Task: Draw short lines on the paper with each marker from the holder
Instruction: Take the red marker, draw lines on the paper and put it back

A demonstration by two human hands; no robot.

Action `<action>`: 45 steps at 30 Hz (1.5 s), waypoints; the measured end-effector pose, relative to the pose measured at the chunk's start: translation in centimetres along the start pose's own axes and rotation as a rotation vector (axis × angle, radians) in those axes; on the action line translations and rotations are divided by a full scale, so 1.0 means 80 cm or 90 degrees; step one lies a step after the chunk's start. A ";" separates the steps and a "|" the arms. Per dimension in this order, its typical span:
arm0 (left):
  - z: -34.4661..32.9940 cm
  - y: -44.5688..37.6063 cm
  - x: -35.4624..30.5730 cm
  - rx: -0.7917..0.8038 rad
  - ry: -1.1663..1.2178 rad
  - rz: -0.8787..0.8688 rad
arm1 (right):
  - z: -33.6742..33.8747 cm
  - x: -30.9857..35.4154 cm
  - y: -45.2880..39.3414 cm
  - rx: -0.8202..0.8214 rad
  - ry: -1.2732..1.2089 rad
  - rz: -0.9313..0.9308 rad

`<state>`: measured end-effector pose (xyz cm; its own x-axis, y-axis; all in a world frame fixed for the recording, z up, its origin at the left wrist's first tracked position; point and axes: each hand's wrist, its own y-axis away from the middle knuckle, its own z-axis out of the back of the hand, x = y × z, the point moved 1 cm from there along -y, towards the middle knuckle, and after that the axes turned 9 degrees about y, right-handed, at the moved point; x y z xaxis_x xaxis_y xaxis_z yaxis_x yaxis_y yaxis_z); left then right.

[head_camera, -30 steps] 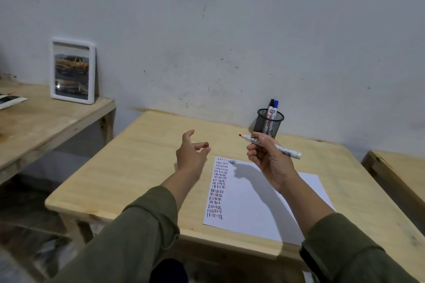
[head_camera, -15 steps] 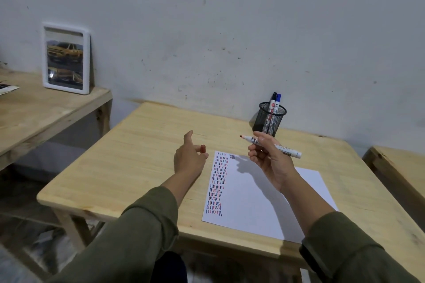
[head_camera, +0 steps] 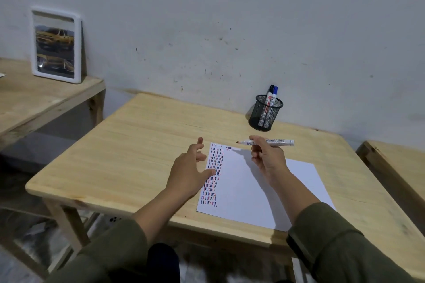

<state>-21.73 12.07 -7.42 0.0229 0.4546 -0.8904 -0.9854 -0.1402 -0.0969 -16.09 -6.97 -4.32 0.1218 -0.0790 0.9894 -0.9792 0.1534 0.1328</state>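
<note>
A white sheet of paper [head_camera: 264, 190] lies on the wooden table [head_camera: 138, 145]. Down its left side runs a column of short red, blue and black lines, and a few more lines start a second column at the top. My right hand [head_camera: 266, 158] holds an uncapped red marker [head_camera: 276, 142] level above the paper's top edge, tip pointing left. My left hand [head_camera: 190, 172] hovers at the paper's left edge with fingers spread, its thumb over the drawn column. A black mesh holder [head_camera: 265, 115] behind the paper holds a black marker and a blue marker [head_camera: 273, 96].
A white-framed picture of yellow cars [head_camera: 56, 45] leans on the wall on a second wooden table [head_camera: 34, 103] to the left. Another wooden surface [head_camera: 395, 163] stands at the right. The holder sits close to the grey wall.
Both hands have dropped lower toward the paper. My left hand has spread its fingers and moved to the paper's left edge. The marker stays in my right hand, now held more level.
</note>
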 end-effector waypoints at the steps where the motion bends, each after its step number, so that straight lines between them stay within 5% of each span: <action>1: -0.001 0.001 0.001 -0.004 -0.013 -0.006 | -0.001 -0.001 -0.003 -0.010 0.009 -0.003; 20: -0.003 0.002 0.006 -0.045 -0.037 -0.049 | -0.005 -0.031 -0.030 -0.035 0.269 0.091; 45: -0.005 0.001 0.006 -0.052 -0.046 -0.056 | -0.004 -0.029 -0.027 -0.038 0.248 0.091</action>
<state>-21.73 11.94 -8.05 0.0938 0.5303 -0.8426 -0.9632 -0.1659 -0.2116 -14.24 -6.82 -6.86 0.0488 0.3236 0.9449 -0.9811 0.1928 -0.0154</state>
